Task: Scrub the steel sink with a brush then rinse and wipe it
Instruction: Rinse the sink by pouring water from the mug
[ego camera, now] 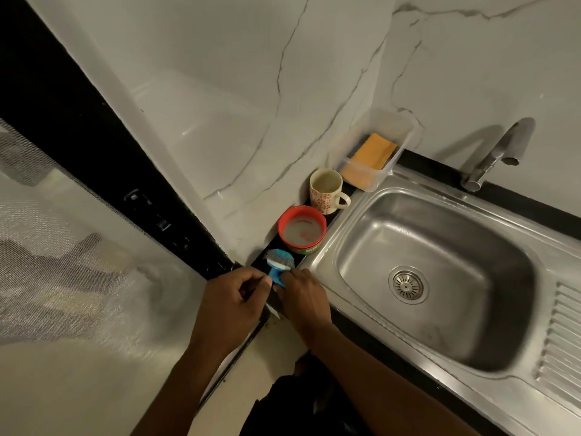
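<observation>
Head view: brush point(279, 263), blue handle, bristles up, just left of steel sink point(440, 240) rim, beside red tub point(301, 229). Right hand point(303, 298) fingers curled round handle. Left hand point(231, 298) fingers curled, thumb at handle; grip unclear.

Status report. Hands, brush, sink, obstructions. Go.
Both hands grip the brush: left hand, right hand, left of the sink. Brush not yet in basin. Beside it red tub and mug; nothing in the sink.
</observation>
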`<action>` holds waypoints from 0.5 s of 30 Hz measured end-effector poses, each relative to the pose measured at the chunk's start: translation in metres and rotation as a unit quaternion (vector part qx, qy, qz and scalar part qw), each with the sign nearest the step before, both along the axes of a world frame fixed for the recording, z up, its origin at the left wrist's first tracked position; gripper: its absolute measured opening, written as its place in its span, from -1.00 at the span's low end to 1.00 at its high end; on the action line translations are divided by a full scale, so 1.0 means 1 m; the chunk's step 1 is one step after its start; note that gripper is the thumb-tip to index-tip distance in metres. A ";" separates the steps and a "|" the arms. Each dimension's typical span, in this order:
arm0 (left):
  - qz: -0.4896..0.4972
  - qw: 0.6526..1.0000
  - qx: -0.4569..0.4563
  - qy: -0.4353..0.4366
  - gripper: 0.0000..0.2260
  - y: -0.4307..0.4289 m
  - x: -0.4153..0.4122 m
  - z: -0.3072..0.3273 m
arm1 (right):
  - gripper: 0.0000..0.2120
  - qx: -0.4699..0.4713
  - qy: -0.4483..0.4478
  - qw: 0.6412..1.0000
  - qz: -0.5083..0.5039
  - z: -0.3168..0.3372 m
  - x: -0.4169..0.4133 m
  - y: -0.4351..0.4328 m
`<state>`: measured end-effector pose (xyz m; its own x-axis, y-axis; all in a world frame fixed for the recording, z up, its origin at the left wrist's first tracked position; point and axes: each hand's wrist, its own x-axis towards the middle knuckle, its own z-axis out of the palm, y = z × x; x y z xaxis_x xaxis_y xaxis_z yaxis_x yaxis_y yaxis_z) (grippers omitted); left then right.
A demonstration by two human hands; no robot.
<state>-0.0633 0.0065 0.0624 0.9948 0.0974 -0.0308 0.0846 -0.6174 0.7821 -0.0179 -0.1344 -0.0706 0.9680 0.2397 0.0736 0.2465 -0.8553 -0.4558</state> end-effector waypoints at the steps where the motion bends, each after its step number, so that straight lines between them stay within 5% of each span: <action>1: -0.005 1.000 0.001 0.004 -0.93 0.000 0.004 -0.001 | -0.71 0.008 -0.005 1.000 0.002 -0.002 -0.001 -0.001; 8: -0.043 0.999 -0.010 -0.006 -0.93 -0.011 0.040 -0.007 | -0.74 0.059 -0.040 0.997 0.024 0.012 -0.011 -0.024; 15: -0.091 0.995 -0.004 -0.039 -0.89 -0.028 0.082 -0.010 | -0.79 0.219 -0.067 0.962 -0.148 0.073 0.047 -0.073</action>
